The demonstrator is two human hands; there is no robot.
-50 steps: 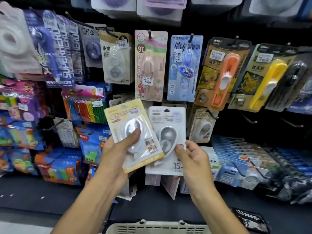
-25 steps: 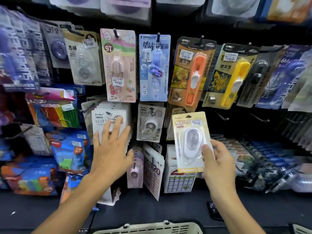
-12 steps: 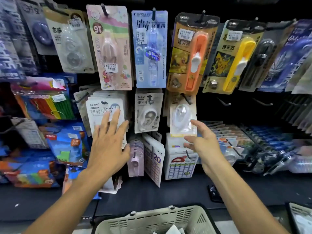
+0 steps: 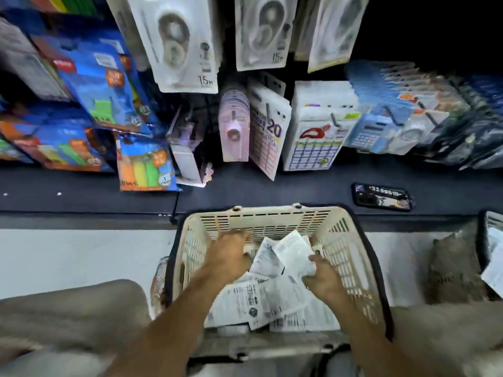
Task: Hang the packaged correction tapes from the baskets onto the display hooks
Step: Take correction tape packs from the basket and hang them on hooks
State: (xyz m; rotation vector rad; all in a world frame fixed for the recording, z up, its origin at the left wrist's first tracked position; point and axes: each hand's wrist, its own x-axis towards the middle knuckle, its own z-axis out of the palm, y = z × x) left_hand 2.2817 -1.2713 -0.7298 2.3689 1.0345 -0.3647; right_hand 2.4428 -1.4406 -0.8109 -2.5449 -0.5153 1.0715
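We see both hands inside a cream plastic basket [image 4: 351, 240] that sits below the dark shelf ledge [image 4: 81, 191] of the display. The basket holds a loose pile of packaged correction tapes [image 4: 245, 297], most lying with their printed white backs up.

Left hand [image 4: 228, 257]: it reaches toward the far wall of the basket, back of the hand up. The fingers [image 4: 239, 234] curl downward at the pile's far left edge. We cannot tell whether they hold a package, since the fingertips are hidden and the frame is blurred.

Right hand [image 4: 322, 278]: it lies at the right side of the pile. Its fingers are curled around the edge of a white package [image 4: 292, 253], which stands tilted above the other packages.

On the display above, more correction tape packages hang on hooks: one at upper left centre [image 4: 185, 47], one at upper centre [image 4: 262, 34], and one to its right [image 4: 334, 31]. Below them hang lilac packages [image 4: 234, 131] and calendar-printed cards [image 4: 313, 148]. Blue packages of coloured items [image 4: 95, 77] hang at the left. A dark phone [image 4: 382, 197] lies flat on the ledge, right of the basket's far rim.
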